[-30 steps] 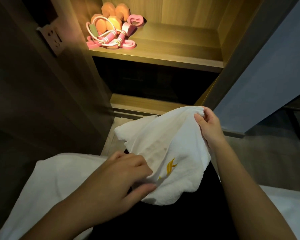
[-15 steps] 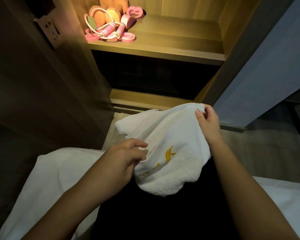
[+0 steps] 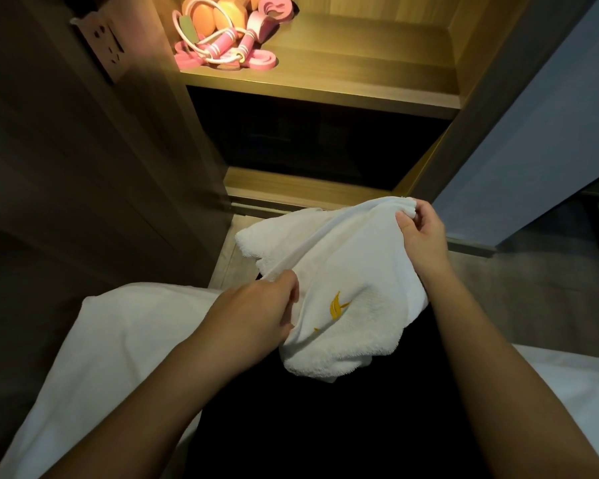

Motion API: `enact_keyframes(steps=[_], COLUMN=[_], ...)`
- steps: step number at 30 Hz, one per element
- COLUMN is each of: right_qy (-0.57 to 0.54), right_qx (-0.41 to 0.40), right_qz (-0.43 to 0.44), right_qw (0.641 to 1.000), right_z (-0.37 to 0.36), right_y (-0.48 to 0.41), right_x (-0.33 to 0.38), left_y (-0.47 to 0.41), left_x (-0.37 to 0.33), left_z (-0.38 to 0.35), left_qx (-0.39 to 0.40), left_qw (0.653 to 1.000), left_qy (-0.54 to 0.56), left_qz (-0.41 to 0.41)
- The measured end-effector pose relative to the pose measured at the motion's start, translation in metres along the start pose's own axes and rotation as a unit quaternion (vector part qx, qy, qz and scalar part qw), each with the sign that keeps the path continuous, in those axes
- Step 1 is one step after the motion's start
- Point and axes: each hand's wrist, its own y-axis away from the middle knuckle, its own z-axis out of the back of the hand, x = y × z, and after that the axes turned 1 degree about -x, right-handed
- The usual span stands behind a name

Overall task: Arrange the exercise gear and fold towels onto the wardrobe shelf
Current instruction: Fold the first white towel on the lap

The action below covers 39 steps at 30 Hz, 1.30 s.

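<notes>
Right grip (image 3: 422, 236) pinches the far corner of the white towel (image 3: 353, 267) between thumb and curled fingers. Left grip (image 3: 256, 316) has its fingers curled round a bunched fold at the towel's near left edge. The towel hangs slack in the air between them, over a black cloth (image 3: 325, 426) in the near middle of the scene. A white bed sheet (image 3: 125, 340) lies to the left of that cloth.

Beyond stands a wooden wardrobe. Its lit shelf (image 3: 360, 74) carries the exercise gear (image 3: 225, 43) in the far left corner: pink foam shapes, orange rounded pieces and a pink-handled skipping rope looped in a heap. Bare wood grain runs from the gear to the shelf's right wall. Under the shelf is a dark compartment, then a lower ledge (image 3: 291, 188) just beyond the towel's far edge. A wall socket (image 3: 102, 43) sits on the shadowed panel at the left, and a flat blue-grey panel (image 3: 550, 133) rises at the right above pale floor (image 3: 533, 305).

The towel is thick, looped terry with soft, rounded edges and a yellow embroidered mark (image 3: 338, 305) near its middle.
</notes>
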Motion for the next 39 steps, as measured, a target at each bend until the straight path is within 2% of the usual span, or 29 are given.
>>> enact_keyframes(steps=[2, 8, 11, 13, 15, 17, 19, 22, 27, 33, 39], right_qy=[0.0, -0.028, -0.039, -0.043, -0.065, -0.078, -0.079, -0.084, -0.067, -0.05, -0.038], right_qx=[-0.003, -0.014, -0.021, -0.023, -0.017, 0.002, 0.028, 0.052, 0.09, 0.088, 0.095], right_qz=[0.004, -0.005, 0.017, 0.043, 0.075, 0.113, 0.146, 0.17, 0.168, 0.152, 0.129], right_qw=[1.0, 1.0, 0.999, 0.998, 0.995, 0.991, 0.986, 0.98, 0.979, 0.983, 0.986], right_z=[0.001, 0.007, 0.017, 0.029, 0.043, 0.055, 0.062, 0.069, 0.074, 0.072, 0.071], right_y=[0.001, 0.0, -0.008, -0.018, -0.028, -0.033, -0.031, -0.027, -0.018, -0.011, -0.008], right_x=[0.0, 0.001, 0.015, 0.034, 0.056, 0.075, 0.088, 0.1, 0.099, 0.078, 0.067], left_y=[-0.001, 0.001, 0.004, 0.002, -0.001, -0.004, -0.008, -0.013, -0.023, -0.039, -0.065], left_x=[0.001, 0.005, 0.004, 0.006, 0.009, 0.011, 0.009, 0.008, 0.017, 0.032, 0.032], left_z=[-0.004, 0.006, 0.026, 0.045, 0.064, 0.079, 0.084, 0.083, 0.068, 0.038, 0.028], left_qx=[-0.04, -0.153, -0.25, -0.273, -0.226, -0.13, -0.055, -0.018, -0.021, -0.059, -0.033], left_qw=[0.999, 0.988, 0.967, 0.959, 0.972, 0.988, 0.982, 0.964, 0.977, 0.99, 0.997], left_qy=[-0.026, 0.029, 0.049, 0.041, 0.013, -0.04, -0.156, -0.244, -0.184, -0.085, -0.014], left_qz=[0.001, 0.014, -0.027, -0.061, -0.071, -0.067, -0.087, -0.108, -0.105, -0.092, -0.075])
